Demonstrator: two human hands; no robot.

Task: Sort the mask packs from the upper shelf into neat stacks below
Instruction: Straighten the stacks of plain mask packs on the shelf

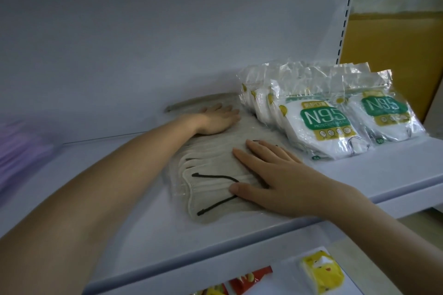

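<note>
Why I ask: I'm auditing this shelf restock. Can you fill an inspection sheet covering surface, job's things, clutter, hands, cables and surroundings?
Surface: white metal shelf, packs lie directly on it.
Job's things: stack of grey folded masks with black ear loops in clear plastic packs, lying flat; white N95 mask packs with green labels, leaning in rows to its right.
Clutter: blurred purple item at the left edge, cannot identify.
Hands: left hand flat on the stack's far end; right hand flat on its near end, fingers straight.
Cables: nothing seen.
Surroundings: slotted white upright; yellow pack and red pack on the shelf below.
</note>
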